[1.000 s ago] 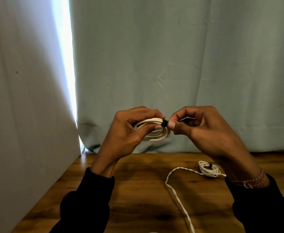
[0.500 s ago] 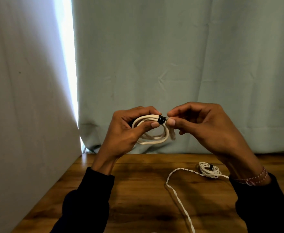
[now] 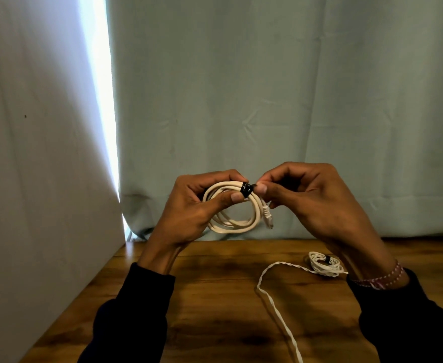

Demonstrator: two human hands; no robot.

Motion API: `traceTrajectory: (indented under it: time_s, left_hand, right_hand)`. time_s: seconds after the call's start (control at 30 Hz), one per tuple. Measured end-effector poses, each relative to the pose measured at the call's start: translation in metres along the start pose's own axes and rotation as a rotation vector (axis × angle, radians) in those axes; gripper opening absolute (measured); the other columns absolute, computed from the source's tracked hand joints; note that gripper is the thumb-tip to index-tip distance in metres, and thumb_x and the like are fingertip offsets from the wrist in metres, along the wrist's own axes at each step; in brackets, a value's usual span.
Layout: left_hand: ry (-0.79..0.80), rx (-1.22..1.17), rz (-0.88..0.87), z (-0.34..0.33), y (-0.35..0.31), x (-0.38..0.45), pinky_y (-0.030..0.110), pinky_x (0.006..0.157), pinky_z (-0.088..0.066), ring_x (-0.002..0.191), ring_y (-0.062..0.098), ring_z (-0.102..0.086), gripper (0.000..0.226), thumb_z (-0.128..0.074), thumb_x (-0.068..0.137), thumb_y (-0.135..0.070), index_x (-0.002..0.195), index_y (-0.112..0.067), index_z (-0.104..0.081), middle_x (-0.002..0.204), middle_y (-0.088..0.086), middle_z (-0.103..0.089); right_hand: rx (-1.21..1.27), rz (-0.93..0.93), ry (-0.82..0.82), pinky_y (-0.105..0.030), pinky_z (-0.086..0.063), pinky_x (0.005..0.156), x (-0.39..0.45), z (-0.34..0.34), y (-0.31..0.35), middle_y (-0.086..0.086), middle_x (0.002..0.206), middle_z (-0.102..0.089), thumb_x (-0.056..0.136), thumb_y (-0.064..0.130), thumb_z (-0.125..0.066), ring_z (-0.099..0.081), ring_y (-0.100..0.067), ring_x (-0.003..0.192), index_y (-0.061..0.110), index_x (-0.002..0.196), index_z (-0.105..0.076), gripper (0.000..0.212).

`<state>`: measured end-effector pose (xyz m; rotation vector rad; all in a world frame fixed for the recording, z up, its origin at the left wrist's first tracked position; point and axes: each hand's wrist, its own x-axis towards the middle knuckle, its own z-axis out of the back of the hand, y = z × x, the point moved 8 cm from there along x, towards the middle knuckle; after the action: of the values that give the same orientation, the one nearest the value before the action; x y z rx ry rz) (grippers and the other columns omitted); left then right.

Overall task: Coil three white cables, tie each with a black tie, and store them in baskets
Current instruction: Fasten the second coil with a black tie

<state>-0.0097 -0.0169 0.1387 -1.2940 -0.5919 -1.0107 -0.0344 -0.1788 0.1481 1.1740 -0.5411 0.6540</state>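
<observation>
A coiled white cable (image 3: 237, 225) hangs in the air above the wooden table (image 3: 215, 297). My left hand (image 3: 197, 210) grips the top of the coil between thumb and fingers. A black tie (image 3: 246, 190) is wrapped around the coil's strands at the top. My right hand (image 3: 314, 197) pinches the tie's end right beside it. The cable's plug (image 3: 267, 218) dangles at the coil's right side. A second, thinner white cable coil (image 3: 325, 267) with a black tie lies on the table under my right wrist, and its loose twisted end (image 3: 275, 305) trails toward the near edge.
A pale green curtain (image 3: 267, 100) hangs right behind the table. A white wall or panel (image 3: 39, 179) bounds the table's left side, with a bright gap of light between them. No baskets are in view.
The held coil has dropped open wider, so its lower loops and plug now show. Both hands stay together at the tie, with my right fingers shifted closer onto it.
</observation>
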Motion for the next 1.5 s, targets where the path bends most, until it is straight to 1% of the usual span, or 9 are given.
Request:
traceTrajectory:
  time_s: [0.17,0.23,0.4,0.5,0.63,0.83,1.27,1.37,1.5]
  left_hand:
    - [-0.002,-0.004,0.024,0.0,-0.002,0.0,0.02,0.078,-0.055,0.085,0.009,-0.073,0.025,-0.07,0.08,-0.011,0.105,-0.016,-0.072,0.09,-0.008,-0.077]
    - [0.004,0.011,0.031,-0.001,-0.002,0.0,0.02,0.077,-0.054,0.084,0.01,-0.072,0.024,-0.07,0.081,-0.012,0.104,-0.013,-0.073,0.09,-0.006,-0.077]
    - [-0.021,0.03,0.077,0.001,0.006,0.0,0.028,0.082,-0.057,0.089,0.02,-0.074,0.024,-0.072,0.083,-0.01,0.105,-0.001,-0.074,0.094,0.005,-0.077]
    - [-0.074,0.049,0.12,0.004,0.012,-0.001,0.037,0.086,-0.059,0.093,0.024,-0.074,0.022,-0.074,0.083,-0.011,0.105,-0.005,-0.075,0.097,0.007,-0.078]
    - [-0.126,0.104,0.122,0.006,0.011,-0.001,0.033,0.082,-0.06,0.09,0.019,-0.074,0.017,-0.075,0.085,-0.014,0.102,-0.014,-0.077,0.093,0.001,-0.078]
    - [-0.223,0.126,0.155,0.008,0.011,-0.002,0.024,0.076,-0.059,0.086,0.012,-0.074,0.016,-0.077,0.084,-0.015,0.097,-0.023,-0.076,0.09,-0.004,-0.078]
    - [-0.396,0.092,0.18,0.003,0.01,-0.006,0.026,0.081,-0.059,0.092,0.012,-0.073,0.022,-0.076,0.086,-0.016,0.107,-0.014,-0.073,0.097,-0.001,-0.076]
    - [-0.407,0.081,0.165,0.004,0.008,-0.006,0.024,0.078,-0.059,0.091,0.011,-0.073,0.022,-0.076,0.086,-0.015,0.108,-0.014,-0.072,0.098,-0.002,-0.075]
    - [-0.403,0.08,0.162,0.001,0.009,-0.006,0.02,0.077,-0.057,0.091,0.01,-0.072,0.022,-0.075,0.087,-0.012,0.109,-0.012,-0.072,0.097,-0.002,-0.076]
  right_hand:
    - [-0.045,0.062,0.107,-0.019,-0.058,0.074,0.0,-0.002,0.005,0.003,0.089,-0.074,0.084,0.016,-0.072,-0.073,-0.012,0.086,0.021,0.112,-0.071,0.029]
    - [-0.108,0.118,0.118,-0.022,-0.059,0.075,-0.001,-0.001,0.008,0.006,0.091,-0.075,0.084,0.017,-0.073,-0.073,-0.013,0.087,0.02,0.111,-0.073,0.027]
    - [-0.323,0.276,-0.075,-0.017,-0.056,0.073,-0.004,0.0,0.017,0.009,0.09,-0.072,0.088,0.021,-0.072,-0.069,-0.007,0.085,0.016,0.099,-0.076,0.012]
    - [-0.445,0.316,-0.206,-0.015,-0.054,0.073,-0.008,-0.004,0.019,0.006,0.089,-0.07,0.091,0.017,-0.07,-0.065,-0.005,0.083,0.016,0.096,-0.074,0.007]
    - [-0.395,0.242,-0.326,-0.014,-0.053,0.069,-0.014,-0.011,0.012,0.007,0.087,-0.069,0.093,0.017,-0.069,-0.064,-0.003,0.079,0.016,0.096,-0.073,0.005]
    - [-0.267,0.155,-0.297,-0.014,-0.05,0.06,-0.013,-0.016,0.004,0.011,0.082,-0.068,0.095,0.026,-0.066,-0.065,-0.005,0.075,0.019,0.097,-0.073,0.01]
    - [-0.256,0.136,-0.258,-0.015,-0.056,0.073,-0.006,-0.012,0.003,0.011,0.093,-0.071,0.089,0.036,-0.07,-0.067,-0.004,0.087,0.023,0.105,-0.072,0.021]
    - [-0.163,0.061,-0.281,-0.017,-0.056,0.063,-0.007,-0.005,0.002,0.01,0.078,-0.071,0.087,0.049,-0.064,-0.069,-0.006,0.076,0.026,0.095,-0.073,0.026]
    - [0.014,-0.13,-0.197,-0.018,-0.05,0.05,-0.007,-0.01,-0.011,0.002,0.071,-0.073,0.092,0.046,-0.059,-0.068,-0.01,0.057,0.019,0.085,-0.077,0.032]
